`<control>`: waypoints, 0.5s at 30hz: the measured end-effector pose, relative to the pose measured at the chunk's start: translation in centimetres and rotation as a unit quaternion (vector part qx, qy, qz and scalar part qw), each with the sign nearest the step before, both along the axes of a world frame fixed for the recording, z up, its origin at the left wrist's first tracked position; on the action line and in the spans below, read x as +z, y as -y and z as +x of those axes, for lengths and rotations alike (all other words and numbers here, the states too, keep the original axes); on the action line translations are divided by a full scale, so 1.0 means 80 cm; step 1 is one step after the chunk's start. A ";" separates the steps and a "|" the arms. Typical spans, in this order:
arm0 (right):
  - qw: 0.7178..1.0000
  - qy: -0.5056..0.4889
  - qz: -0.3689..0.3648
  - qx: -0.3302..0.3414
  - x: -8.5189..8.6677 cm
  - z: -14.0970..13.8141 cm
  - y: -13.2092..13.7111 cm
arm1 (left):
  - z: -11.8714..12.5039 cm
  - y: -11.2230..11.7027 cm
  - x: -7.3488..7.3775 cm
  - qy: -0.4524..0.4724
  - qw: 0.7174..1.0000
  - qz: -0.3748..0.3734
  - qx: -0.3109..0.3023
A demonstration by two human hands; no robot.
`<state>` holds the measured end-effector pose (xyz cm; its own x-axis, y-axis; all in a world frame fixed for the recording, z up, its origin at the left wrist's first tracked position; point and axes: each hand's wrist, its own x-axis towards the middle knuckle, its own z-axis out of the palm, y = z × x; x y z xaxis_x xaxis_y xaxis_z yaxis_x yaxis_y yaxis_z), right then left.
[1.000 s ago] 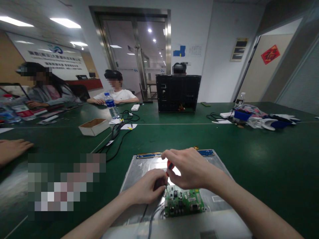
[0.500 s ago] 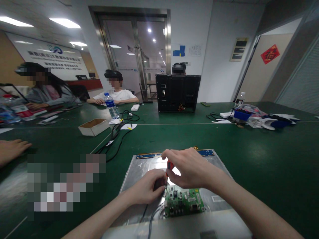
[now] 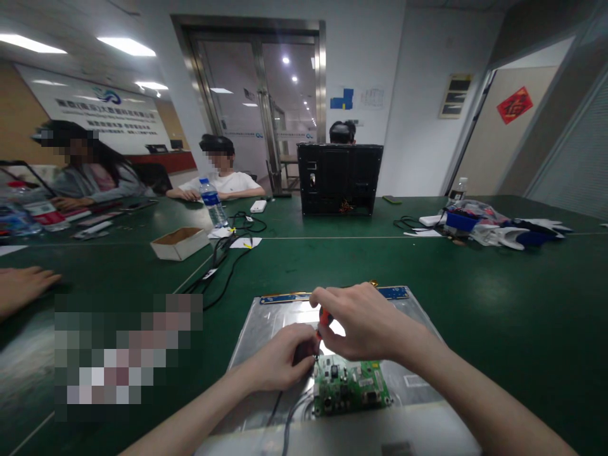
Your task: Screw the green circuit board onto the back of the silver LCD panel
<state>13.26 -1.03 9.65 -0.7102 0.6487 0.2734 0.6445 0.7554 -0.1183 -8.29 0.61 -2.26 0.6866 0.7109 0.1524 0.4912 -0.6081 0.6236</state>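
Observation:
A silver metal panel (image 3: 266,323) lies flat on the green table in front of me, with a small green circuit board (image 3: 350,387) on its near part. My right hand (image 3: 361,320) is closed around a red-handled screwdriver (image 3: 323,318), whose tip points down at the board's far left corner. My left hand (image 3: 280,358) is curled beside the tip, fingers pinched at the screwdriver's shaft. Grey cables (image 3: 289,411) run from the board toward me.
A black monitor back (image 3: 339,179) stands mid-table. A cardboard box (image 3: 179,242), a water bottle (image 3: 210,201) and black cables (image 3: 228,253) lie to the left. Bags and gloves (image 3: 498,228) sit at right. Other people sit at the far side; another person's hand (image 3: 21,285) rests at left.

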 end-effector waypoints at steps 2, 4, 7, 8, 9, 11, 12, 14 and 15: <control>1.000 -0.002 -0.003 0.002 0.001 0.001 0.000 | 0.000 0.000 -0.001 -0.001 1.000 0.001 0.000; 1.000 -0.002 -0.004 0.002 0.002 0.002 0.000 | 0.000 0.000 -0.001 0.000 1.000 0.002 0.000; 1.000 0.005 -0.008 -0.003 0.003 0.001 -0.001 | 0.000 0.001 -0.001 0.001 1.000 0.005 0.000; 1.000 0.007 -0.010 -0.004 0.003 0.000 -0.001 | 0.000 0.001 -0.001 0.002 1.000 0.006 0.000; 1.000 0.006 -0.011 -0.004 0.003 0.000 -0.001 | 0.000 0.001 -0.001 0.002 1.000 0.008 0.000; 1.000 0.000 -0.010 -0.001 0.003 -0.001 0.000 | 0.000 0.000 -0.002 0.004 1.000 0.011 0.001; 1.000 -0.003 -0.009 0.002 0.002 -0.001 0.000 | 0.000 0.000 -0.002 0.004 1.000 0.013 0.001; 1.000 -0.007 -0.009 0.007 0.002 -0.001 0.000 | 0.000 -0.001 -0.002 0.005 1.000 0.016 0.000; 1.000 -0.008 -0.010 0.008 0.002 -0.001 0.001 | 0.000 -0.001 -0.002 0.006 1.000 0.018 0.000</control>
